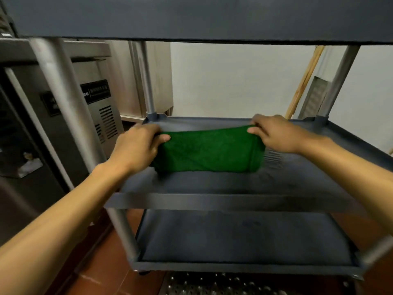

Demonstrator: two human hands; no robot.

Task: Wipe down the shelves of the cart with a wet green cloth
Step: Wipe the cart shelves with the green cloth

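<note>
You've got the green cloth [208, 152] folded into a wide pad on the cart's middle shelf [212, 184], sitting toward the back half of it. Your left hand [136, 145] grips the cloth's left end, thumb on top and fingers curled round the edge. Your right hand [274, 133] pinches the upper right corner, so both hands are clamped on it, one at each end. The cloth's lower edge rests on the shelf surface.

Below that is the bottom shelf [234, 237], same dark grey, and the top shelf [191, 15] fills the upper part of the view. A metal grate [212, 284] sits in the red floor [102, 269] just in front of the cart.

As for writing: the steel unit [106, 116] on the left has a black label [96, 91] with white text, but it's too blurry to read. A second dark plate [50, 103] nearer you is the same, no legible letters. A wooden pole [304, 81] leans against the wall behind.
</note>
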